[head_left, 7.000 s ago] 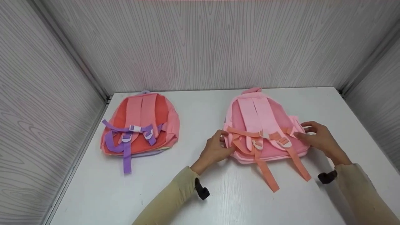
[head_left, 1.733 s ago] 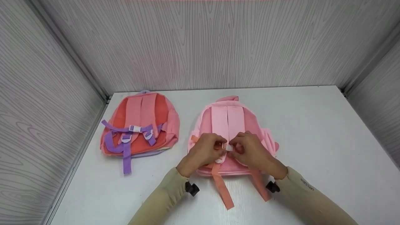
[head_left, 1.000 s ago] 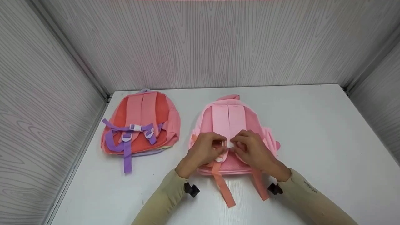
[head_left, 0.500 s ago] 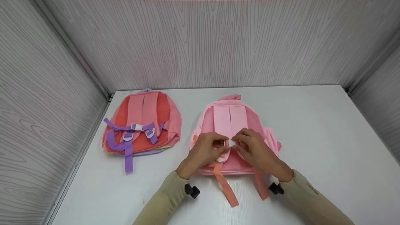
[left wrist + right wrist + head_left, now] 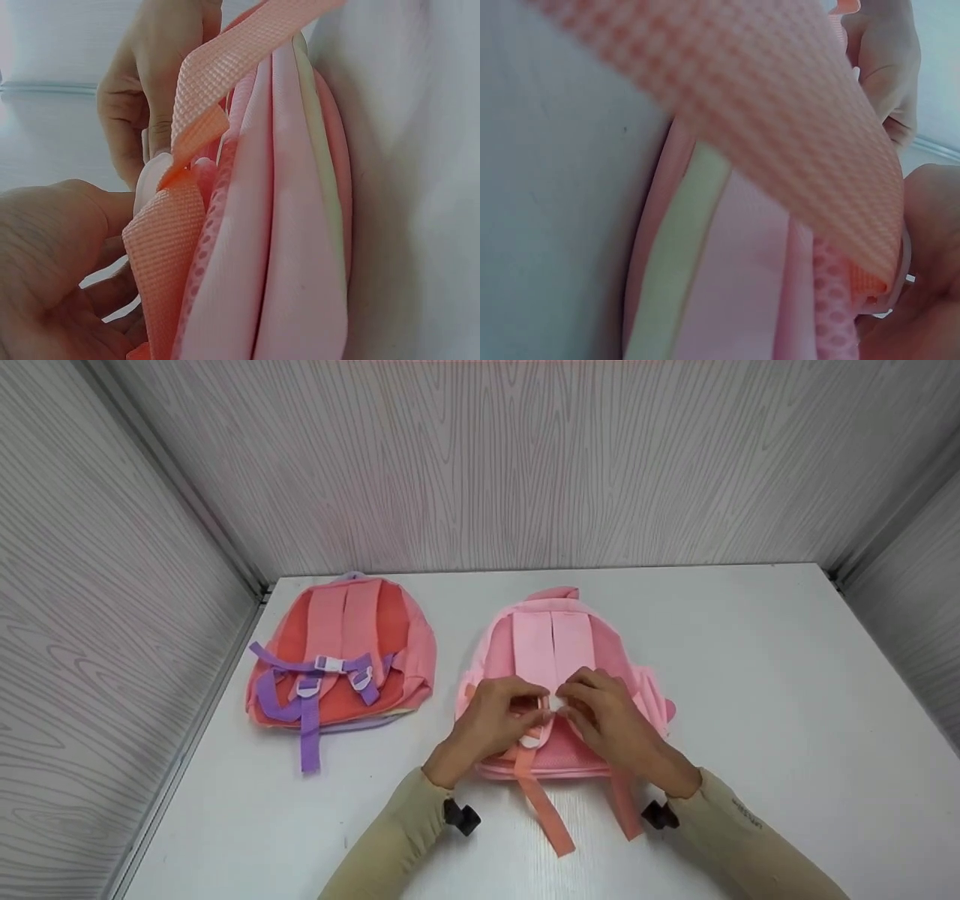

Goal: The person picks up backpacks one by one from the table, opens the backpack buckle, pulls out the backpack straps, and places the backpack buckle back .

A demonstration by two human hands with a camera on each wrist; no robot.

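A light pink backpack [image 5: 574, 754] lies strap side up on the white table. Over its lower middle both hands meet at a small white buckle [image 5: 556, 703]. The left hand [image 5: 491, 724] pinches the buckle's left end; the right hand [image 5: 619, 727] pinches its right end, fingertips almost touching the other hand's. In the left wrist view an orange strap [image 5: 169, 247] hangs past the left hand [image 5: 52, 262], with the right hand [image 5: 142, 75] behind it. A wide orange strap [image 5: 757, 112] crosses the right wrist view and hides part of both hands.
A coral backpack [image 5: 394, 622] with purple straps [image 5: 309, 735] lies at the left of the white table [image 5: 750, 675]. Grey wood-grained panels [image 5: 480, 465] stand behind the table and at both sides. Two orange strap ends [image 5: 553, 829] hang toward the table's front.
Since the oldest frame, the pink backpack has moved left and both hands have gone from its sides to the buckle at its middle. Over the last second the hands have barely moved.
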